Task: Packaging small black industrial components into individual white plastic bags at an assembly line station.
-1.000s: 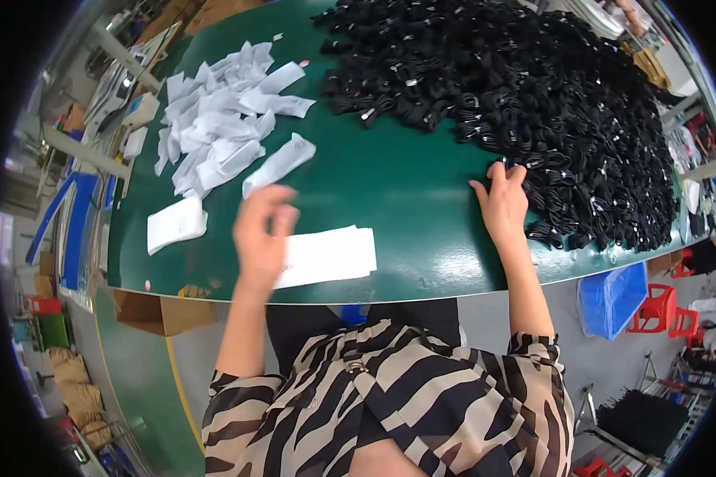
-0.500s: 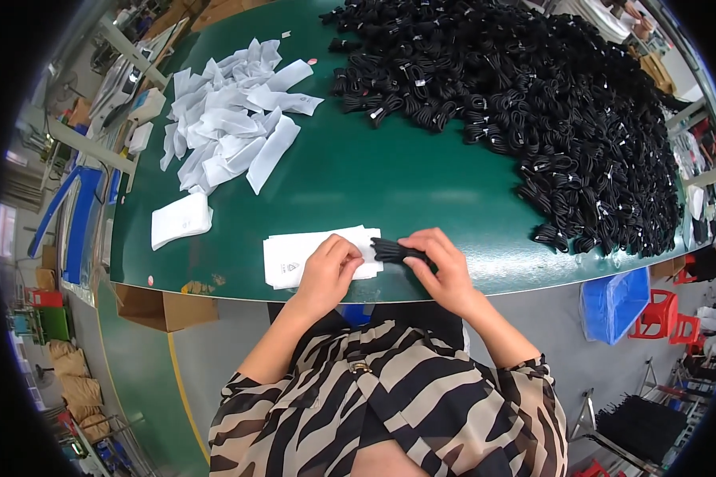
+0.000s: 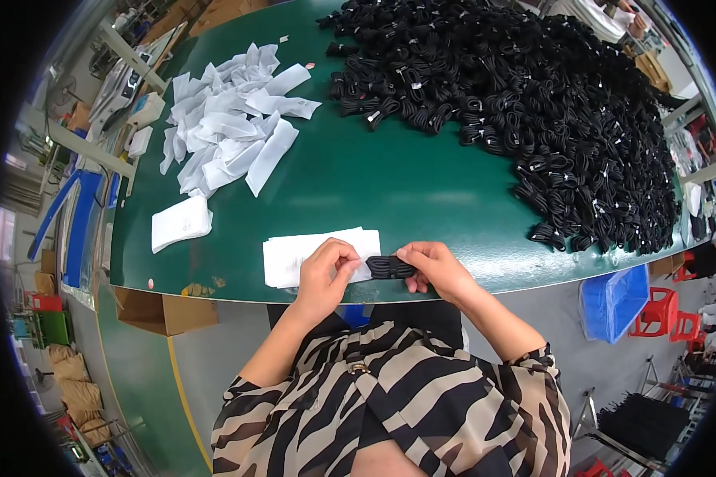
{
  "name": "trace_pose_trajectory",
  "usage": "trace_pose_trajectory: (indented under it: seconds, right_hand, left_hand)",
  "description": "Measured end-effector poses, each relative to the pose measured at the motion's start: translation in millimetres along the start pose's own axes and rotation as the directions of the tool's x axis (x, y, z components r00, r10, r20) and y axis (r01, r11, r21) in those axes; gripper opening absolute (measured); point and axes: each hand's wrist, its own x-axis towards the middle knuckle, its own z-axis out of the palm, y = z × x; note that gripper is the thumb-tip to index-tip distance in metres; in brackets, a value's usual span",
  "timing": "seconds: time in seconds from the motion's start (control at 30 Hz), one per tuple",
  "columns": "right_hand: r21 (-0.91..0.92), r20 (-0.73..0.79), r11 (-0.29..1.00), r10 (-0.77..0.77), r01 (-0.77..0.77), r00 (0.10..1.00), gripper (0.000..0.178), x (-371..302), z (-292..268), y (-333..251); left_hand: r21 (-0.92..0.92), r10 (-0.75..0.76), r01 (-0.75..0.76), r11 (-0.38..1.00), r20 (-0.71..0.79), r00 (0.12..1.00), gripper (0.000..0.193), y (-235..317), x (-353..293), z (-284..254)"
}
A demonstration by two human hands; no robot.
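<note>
My right hand (image 3: pixel 440 272) grips a coiled black cable bundle (image 3: pixel 383 267) by its right end. The bundle's left end is at the right edge of a stack of flat white bags (image 3: pixel 282 256), near the table's front edge. Over that stack my left hand (image 3: pixel 323 277) is closed, thumb and fingers pinching the top bag close to its right edge. Whether the cable tip is inside the bag's mouth or just touching it I cannot tell.
A large heap of black cable bundles (image 3: pixel 565 119) covers the right of the green table (image 3: pixel 358 191). Loose white bags (image 3: pixel 235 127) are piled at the back left, with a neat white stack (image 3: pixel 181 223) nearer. Below the edge stand a cardboard box (image 3: pixel 163 312) and a blue bin (image 3: pixel 615 306).
The cable bundle has moved slightly left, up against the bag edge. My right hand has turned and shifted its fingers on the bundle; my left hand stays nearly in place.
</note>
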Motion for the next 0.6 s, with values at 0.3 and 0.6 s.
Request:
trace_pose_trajectory:
  seconds: [0.3,0.6]
  right_hand:
    - [-0.221,-0.115,0.930,-0.325,0.294,0.939,0.014,-12,21,19]
    - [-0.547,0.257,0.241,-0.863,0.802,0.434,0.039,-11,21,3]
  left_hand:
    - [0.215,0.324,-0.335,0.917,0.088,0.942,0.014,15,4,2]
    - [0.153,0.269,-0.275,0.949,0.064,0.961,0.013,27,15,-6]
